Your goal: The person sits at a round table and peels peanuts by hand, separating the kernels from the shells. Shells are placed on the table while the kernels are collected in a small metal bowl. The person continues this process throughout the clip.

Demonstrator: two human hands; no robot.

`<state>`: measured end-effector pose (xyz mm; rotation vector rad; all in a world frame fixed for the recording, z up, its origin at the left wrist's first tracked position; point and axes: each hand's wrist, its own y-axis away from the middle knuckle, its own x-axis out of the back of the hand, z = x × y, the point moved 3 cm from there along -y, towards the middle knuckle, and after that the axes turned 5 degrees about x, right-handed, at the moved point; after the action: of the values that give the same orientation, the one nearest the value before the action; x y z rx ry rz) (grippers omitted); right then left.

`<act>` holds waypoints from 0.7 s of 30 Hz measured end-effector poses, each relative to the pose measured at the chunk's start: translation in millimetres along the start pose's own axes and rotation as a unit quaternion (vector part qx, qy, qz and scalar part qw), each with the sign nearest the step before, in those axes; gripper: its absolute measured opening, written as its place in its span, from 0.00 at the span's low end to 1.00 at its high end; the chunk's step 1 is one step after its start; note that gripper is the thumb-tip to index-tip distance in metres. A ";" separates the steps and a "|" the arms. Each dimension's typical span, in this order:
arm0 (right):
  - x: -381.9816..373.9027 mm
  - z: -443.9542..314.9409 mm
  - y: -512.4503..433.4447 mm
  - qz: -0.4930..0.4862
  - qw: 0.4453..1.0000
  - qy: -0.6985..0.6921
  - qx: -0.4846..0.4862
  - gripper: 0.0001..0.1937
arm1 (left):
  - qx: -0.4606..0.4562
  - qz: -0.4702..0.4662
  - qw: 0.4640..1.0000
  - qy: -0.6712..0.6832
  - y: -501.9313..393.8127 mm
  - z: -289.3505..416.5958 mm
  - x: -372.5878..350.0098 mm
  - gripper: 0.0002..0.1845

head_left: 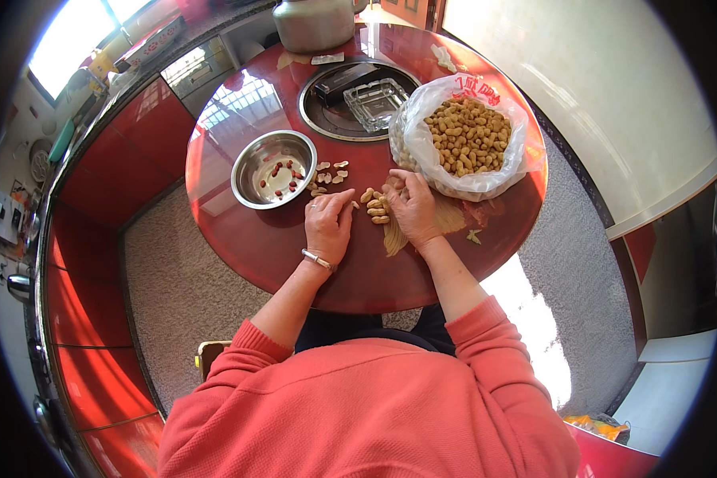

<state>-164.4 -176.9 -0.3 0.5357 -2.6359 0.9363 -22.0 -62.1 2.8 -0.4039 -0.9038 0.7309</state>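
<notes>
My left hand (pixel 327 224), with a bracelet at the wrist, rests on the red round table (pixel 370 281). A small pale piece, perhaps shell or a nut, shows by its thumb tip; whether it is held is unclear. Beside those fingers lie split peanut shells (pixel 333 173). A steel bowl (pixel 243 190) to the left contains several red-skinned peanut kernels (pixel 279 192). My right hand (pixel 415 209) curls at the edge of a small pile of unshelled peanuts (pixel 376 208), its fingertips partly hidden. Just beyond it stands an open plastic bag (pixel 415 143) full of unshelled peanuts (pixel 469 136).
A glass ashtray (pixel 375 104) and a dark box (pixel 346 83) sit on the table's round inset (pixel 322 122). A large metal kettle (pixel 313 27) stands at the far edge. Red cabinets (pixel 98 299) run along the left. A pink bin (pixel 609 451) is at lower right.
</notes>
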 end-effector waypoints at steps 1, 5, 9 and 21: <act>0.2 4.9 -0.3 0.014 0.998 -0.044 -0.047 0.13 | -0.003 0.001 1.000 -0.011 -1.1 1.6 1.1 0.11; 3.4 10.2 -1.8 0.062 0.994 -0.082 -0.032 0.08 | -0.032 0.000 0.999 -0.034 -5.0 11.4 0.4 0.11; 4.9 16.2 0.0 0.062 0.985 -0.139 -0.080 0.15 | -0.045 -0.050 0.997 -0.033 -5.2 24.5 -6.8 0.12; 1.5 4.5 -1.5 0.008 0.999 -0.028 -0.028 0.13 | -0.053 -0.099 0.994 -0.015 -3.7 21.8 -22.0 0.15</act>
<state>-165.8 -181.3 -2.2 0.5348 -2.7110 0.8605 -47.3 -80.0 5.0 -0.3911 -0.9978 0.5099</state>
